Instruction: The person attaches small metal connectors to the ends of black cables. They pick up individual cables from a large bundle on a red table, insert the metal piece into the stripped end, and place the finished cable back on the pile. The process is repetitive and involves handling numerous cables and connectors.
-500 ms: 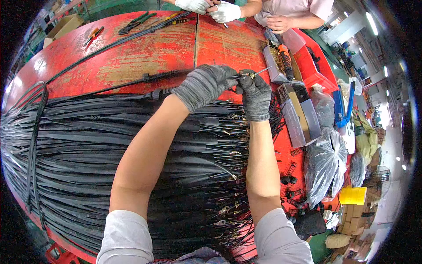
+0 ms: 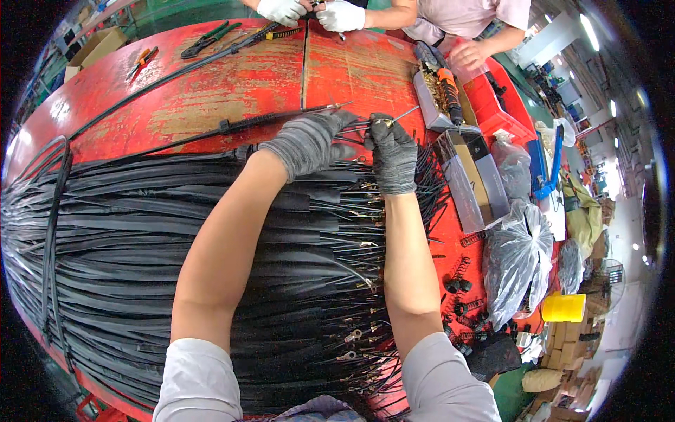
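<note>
My right hand (image 2: 392, 156), in a grey knit glove, is closed in a pinch on a thin black cable (image 2: 355, 127). A brass-coloured end piece (image 2: 384, 122) and a thin metal rod (image 2: 406, 112) stick out past its fingers. Just left of it is my left hand (image 2: 309, 143), gloved alike, its thumb spread away from the fingers beside the cable. Under both arms lies a thick bundle of black sleeved cables (image 2: 176, 246). The bundle's thin ends and metal lugs (image 2: 354, 335) fan out on the right.
Across the red table (image 2: 365, 77) a person's white-gloved hands (image 2: 341, 15) work; another person's hand reaches toward a red bin (image 2: 503, 116). On the right are an orange-black driver (image 2: 448, 91), an open box (image 2: 472, 179), plastic bags (image 2: 520, 257) and black springs (image 2: 460, 269). Green-handled cutters (image 2: 211, 39) lie far left.
My left hand has drawn back left from the right hand, its thumb parting from the fingers. The right hand keeps its pinch. Across the table, a hand has moved toward the red bin.
</note>
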Action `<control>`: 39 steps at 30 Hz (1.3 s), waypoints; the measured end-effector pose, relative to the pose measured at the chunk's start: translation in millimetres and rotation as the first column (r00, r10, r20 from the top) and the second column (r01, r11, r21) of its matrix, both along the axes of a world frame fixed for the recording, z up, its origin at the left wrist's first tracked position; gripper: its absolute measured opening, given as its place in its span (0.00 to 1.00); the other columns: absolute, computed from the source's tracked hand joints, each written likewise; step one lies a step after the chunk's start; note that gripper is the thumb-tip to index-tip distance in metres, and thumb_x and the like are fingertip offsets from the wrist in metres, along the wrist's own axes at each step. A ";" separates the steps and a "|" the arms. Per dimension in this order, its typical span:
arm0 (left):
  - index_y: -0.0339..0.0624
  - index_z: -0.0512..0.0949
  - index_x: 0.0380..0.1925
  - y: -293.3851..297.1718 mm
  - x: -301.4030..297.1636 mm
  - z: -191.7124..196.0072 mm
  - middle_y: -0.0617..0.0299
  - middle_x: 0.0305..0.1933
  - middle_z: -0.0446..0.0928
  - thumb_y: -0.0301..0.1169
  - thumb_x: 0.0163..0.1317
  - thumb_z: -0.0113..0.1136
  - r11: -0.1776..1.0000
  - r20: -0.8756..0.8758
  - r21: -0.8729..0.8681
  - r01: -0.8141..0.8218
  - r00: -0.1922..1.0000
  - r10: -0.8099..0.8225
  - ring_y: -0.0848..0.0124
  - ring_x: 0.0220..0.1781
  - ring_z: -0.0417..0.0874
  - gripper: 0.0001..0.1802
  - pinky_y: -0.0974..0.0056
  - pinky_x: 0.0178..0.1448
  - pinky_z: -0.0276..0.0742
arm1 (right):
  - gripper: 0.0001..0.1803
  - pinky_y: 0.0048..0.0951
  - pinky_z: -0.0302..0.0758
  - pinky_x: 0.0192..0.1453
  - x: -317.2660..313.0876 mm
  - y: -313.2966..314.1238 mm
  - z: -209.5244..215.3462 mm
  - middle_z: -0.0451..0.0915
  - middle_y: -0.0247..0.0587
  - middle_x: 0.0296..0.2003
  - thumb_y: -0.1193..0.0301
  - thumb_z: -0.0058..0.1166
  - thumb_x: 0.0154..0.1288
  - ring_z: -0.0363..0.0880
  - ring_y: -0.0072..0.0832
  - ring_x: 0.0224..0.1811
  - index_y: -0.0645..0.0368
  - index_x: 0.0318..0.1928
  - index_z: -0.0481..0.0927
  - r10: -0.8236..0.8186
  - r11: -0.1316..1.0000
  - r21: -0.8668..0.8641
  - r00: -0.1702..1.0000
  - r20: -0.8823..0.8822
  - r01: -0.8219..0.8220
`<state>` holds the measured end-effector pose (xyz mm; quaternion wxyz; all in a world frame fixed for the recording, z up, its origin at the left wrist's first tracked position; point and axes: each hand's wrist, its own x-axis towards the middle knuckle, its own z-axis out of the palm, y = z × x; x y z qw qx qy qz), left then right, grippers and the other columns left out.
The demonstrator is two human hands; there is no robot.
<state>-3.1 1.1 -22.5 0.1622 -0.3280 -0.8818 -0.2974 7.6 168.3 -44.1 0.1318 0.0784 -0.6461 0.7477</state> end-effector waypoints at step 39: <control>0.40 0.73 0.41 3.8 -0.9 8.1 0.51 0.39 0.76 0.38 0.62 0.45 0.978 0.103 -0.208 -0.013 0.994 0.035 0.56 0.41 0.78 0.15 0.57 0.45 0.73 | 0.18 0.19 0.66 0.31 -0.2 -2.4 -8.9 0.73 0.29 0.25 0.59 0.51 0.61 0.68 0.17 0.27 0.62 0.42 0.75 0.083 0.993 0.083 0.997 -0.006 -0.082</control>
